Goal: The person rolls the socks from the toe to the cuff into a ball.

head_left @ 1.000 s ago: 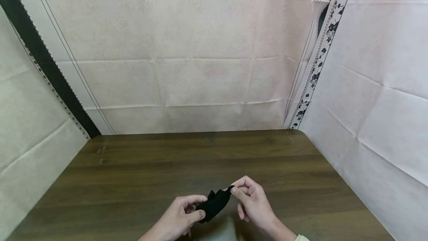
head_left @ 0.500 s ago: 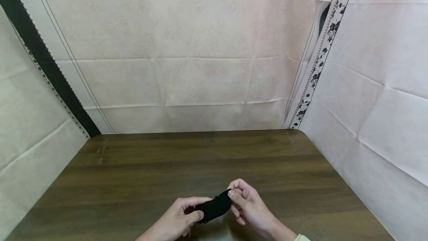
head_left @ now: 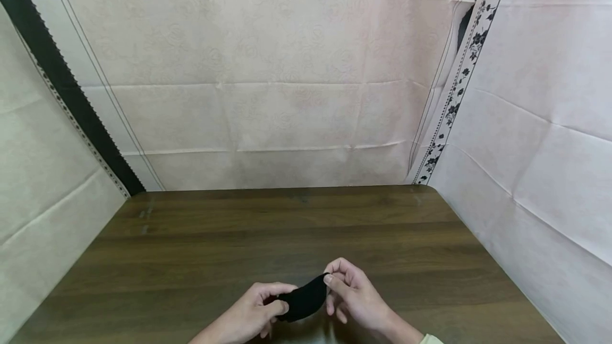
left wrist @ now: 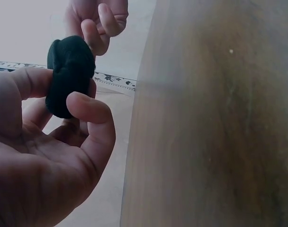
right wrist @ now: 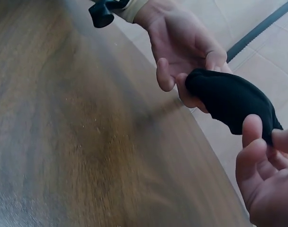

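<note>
A small piece of soft black cloth (head_left: 304, 300), folded into a curved strip, is stretched between the two hands above the table's near side. My left hand (head_left: 251, 309) pinches its left end between thumb and fingers. At the upper right corner, the thumb and forefinger of my right hand (head_left: 356, 293) pinch the edge. In the left wrist view the black cloth (left wrist: 70, 71) looks thick and rolled at its end. The right wrist view shows the cloth's (right wrist: 234, 97) broad smooth face and a wavy lower edge. What exact kind of article it is cannot be told.
A brown wood-grain table (head_left: 287, 232) lies under the hands. Pale creased fabric (head_left: 287, 68) hangs behind it, with more pale sheets (head_left: 540, 121) at both sides. A black device (right wrist: 102, 16) sits at the left wrist.
The cloth has gone from crumpled, with a jagged upper edge, to a smooth curved strip. My right hand has shifted slightly down and left. My left hand has barely moved.
</note>
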A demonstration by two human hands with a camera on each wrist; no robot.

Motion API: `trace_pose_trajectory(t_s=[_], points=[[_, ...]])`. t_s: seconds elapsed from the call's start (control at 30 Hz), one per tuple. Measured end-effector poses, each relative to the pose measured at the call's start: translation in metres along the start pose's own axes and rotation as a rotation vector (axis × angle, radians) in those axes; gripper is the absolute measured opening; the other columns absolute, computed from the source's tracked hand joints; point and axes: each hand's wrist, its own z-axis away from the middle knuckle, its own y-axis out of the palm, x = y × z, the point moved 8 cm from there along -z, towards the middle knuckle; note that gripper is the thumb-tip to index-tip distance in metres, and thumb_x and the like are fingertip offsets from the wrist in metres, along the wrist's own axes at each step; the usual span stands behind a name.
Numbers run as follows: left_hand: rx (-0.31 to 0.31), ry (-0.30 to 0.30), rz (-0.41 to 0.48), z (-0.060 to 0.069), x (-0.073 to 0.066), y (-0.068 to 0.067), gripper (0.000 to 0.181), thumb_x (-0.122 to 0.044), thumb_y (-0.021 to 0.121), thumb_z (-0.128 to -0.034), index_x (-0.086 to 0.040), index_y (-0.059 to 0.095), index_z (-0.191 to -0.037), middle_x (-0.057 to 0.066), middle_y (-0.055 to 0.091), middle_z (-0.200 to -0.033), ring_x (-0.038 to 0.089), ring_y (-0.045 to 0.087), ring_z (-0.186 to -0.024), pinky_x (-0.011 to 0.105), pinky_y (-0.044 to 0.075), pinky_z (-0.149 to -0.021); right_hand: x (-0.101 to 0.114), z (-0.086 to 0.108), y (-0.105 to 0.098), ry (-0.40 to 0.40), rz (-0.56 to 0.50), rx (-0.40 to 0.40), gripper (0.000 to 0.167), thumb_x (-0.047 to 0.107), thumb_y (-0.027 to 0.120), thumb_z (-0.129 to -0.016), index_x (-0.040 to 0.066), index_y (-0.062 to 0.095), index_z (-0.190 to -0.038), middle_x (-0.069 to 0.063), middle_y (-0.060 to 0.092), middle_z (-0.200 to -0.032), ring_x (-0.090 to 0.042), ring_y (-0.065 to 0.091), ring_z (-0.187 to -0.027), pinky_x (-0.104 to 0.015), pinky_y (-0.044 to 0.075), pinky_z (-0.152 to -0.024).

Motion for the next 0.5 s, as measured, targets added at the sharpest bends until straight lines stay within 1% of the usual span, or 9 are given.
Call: trace_pose_trajectory(t_s=[0.1,0.17,0.27,0.4,0.5], points=[[0.003,0.005,0.003,-0.0008,-0.0011,0.0001,0.033,-0.001,0.054,-0.0941,-0.007,0.070,-0.122,0.008,0.067,-0.093,0.012,0.044,-0.051,0.022,0.041,-0.045,-0.0008,0.0002,0.0036,-0.011,-0.066,0.058,0.014,0.015,0.049,-0.108,0.002,0.045,-0.110,-0.001,0.060,-0.081,-0.007,0.056,-0.058,-0.019,0.040,-0.046],[0.003,0.007,-0.003,-0.0015,-0.0016,0.0000,0.033,-0.001,0.055,-0.0932,-0.007,0.071,-0.121,0.009,0.069,-0.097,0.012,0.044,-0.051,0.022,0.042,-0.045,-0.0015,0.0003,0.0055,-0.012,-0.106,0.087,0.010,0.015,0.047,-0.108,0.005,0.046,-0.110,0.000,0.058,-0.080,-0.006,0.053,-0.058,-0.018,0.039,-0.046],[-0.002,-0.012,0.005,-0.0020,-0.0003,-0.0003,0.032,-0.002,0.057,-0.0925,-0.008,0.072,-0.120,0.010,0.069,-0.099,0.013,0.044,-0.052,0.022,0.042,-0.046,-0.0025,0.0004,0.0085,-0.009,-0.143,0.127,0.007,0.014,0.046,-0.108,0.008,0.046,-0.110,0.001,0.054,-0.079,-0.006,0.047,-0.059,-0.018,0.037,-0.048],[-0.006,-0.017,0.002,-0.0023,0.0011,0.0002,0.031,-0.003,0.059,-0.0916,-0.006,0.071,-0.120,0.008,0.068,-0.096,0.012,0.044,-0.051,0.022,0.042,-0.046,-0.0052,0.0000,0.0102,0.010,-0.121,0.153,0.007,0.015,0.046,-0.108,0.008,0.045,-0.111,0.002,0.049,-0.080,-0.006,0.042,-0.060,-0.019,0.035,-0.049],[-0.009,-0.005,-0.014,-0.0023,0.0008,0.0011,0.031,-0.003,0.059,-0.0919,-0.005,0.070,-0.121,0.007,0.067,-0.093,0.012,0.044,-0.050,0.022,0.042,-0.045,-0.0057,-0.0009,0.0075,0.012,-0.040,0.128,0.013,0.015,0.048,-0.108,0.003,0.046,-0.110,0.000,0.050,-0.081,-0.008,0.043,-0.059,-0.020,0.037,-0.050]])
